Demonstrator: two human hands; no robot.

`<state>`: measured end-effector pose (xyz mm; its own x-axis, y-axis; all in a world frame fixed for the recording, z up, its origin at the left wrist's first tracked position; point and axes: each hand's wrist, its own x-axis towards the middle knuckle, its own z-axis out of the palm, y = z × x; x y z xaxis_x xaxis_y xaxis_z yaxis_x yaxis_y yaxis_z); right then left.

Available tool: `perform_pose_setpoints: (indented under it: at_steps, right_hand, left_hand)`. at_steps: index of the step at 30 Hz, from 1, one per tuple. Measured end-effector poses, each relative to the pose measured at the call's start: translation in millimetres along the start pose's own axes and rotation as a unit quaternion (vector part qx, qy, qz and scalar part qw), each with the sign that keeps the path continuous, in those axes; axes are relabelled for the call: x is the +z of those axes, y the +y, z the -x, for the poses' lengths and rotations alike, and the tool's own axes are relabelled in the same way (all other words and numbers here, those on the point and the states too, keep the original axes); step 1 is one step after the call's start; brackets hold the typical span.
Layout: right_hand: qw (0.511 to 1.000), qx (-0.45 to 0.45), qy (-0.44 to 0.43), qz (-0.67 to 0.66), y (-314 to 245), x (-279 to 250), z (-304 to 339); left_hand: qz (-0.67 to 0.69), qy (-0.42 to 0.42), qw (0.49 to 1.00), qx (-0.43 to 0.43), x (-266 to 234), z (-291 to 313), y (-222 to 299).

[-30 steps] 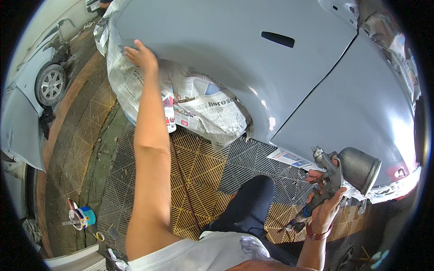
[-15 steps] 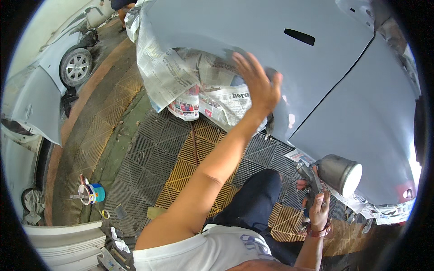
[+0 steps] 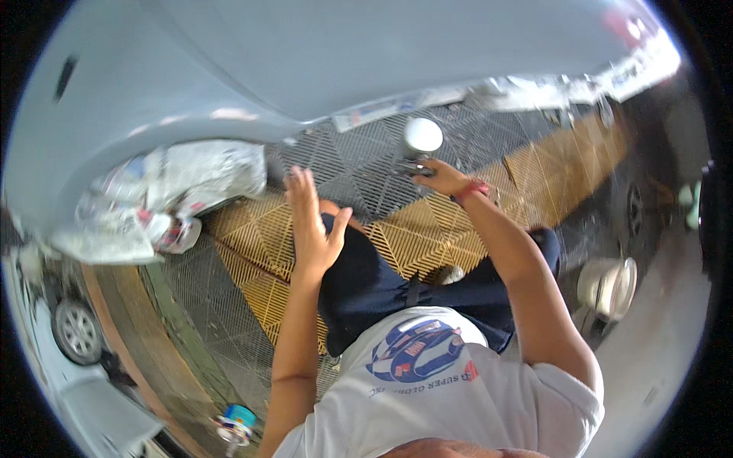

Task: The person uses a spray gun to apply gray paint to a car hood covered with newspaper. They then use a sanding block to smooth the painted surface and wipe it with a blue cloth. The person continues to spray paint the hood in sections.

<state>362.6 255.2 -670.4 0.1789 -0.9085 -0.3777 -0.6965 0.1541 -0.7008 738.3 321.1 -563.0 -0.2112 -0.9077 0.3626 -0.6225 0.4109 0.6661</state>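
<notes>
right hand (image 3: 437, 177) had its fingers wrapped round the grip of a metal spray gun with a silver round cup (image 3: 421, 138), held low over the grey floor grating (image 3: 347, 156) | crumpled newspaper masking (image 3: 164, 195) sat tucked under the pale grey car panel (image 3: 305, 61), off left | left hand (image 3: 313, 229) hung empty, fingers spread, palm down over the dark-trousered knee (image 3: 359, 267)

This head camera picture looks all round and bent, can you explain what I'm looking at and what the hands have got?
A wide fisheye camera on a person's head looks down, so straight edges bend. The forearms rising from the lower edge are the person's own. The left hand is open and empty, above the knee. The right hand has its grip on a paint spray gun with a round metal cup. Above curves a grey car body panel, with newspaper masking over its wheel arch. Underfoot lie yellow and grey grid floor tiles.
</notes>
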Motion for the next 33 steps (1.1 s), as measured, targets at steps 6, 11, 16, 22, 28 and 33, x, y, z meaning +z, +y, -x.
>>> perform_pose_setpoints:
  at_steps: [6,11,16,22,28,33]
  right_hand:
    - [0.987,0.086,-0.084,0.108,123,61,-30]
    - [0.989,0.134,-0.033,0.045,156,90,-24]
    - [0.982,0.188,-0.019,0.021,140,86,-27]
    - [0.961,0.269,0.058,-0.037,77,22,46]
    - [0.89,0.357,0.178,-0.221,22,-92,186]
    - [0.811,0.37,0.348,-0.291,-13,-140,426]
  left_hand:
    - [-0.133,-0.055,0.989,0.032,20,17,32]
    - [-0.199,-0.068,0.977,0.023,25,25,47]
    - [-0.268,-0.15,0.95,0.05,42,11,69]
    - [-0.299,-0.361,0.878,0.098,46,-15,130]
    - [-0.232,-0.463,0.85,0.093,26,-25,181]
    - [-0.242,-0.606,0.756,0.053,-13,8,274]
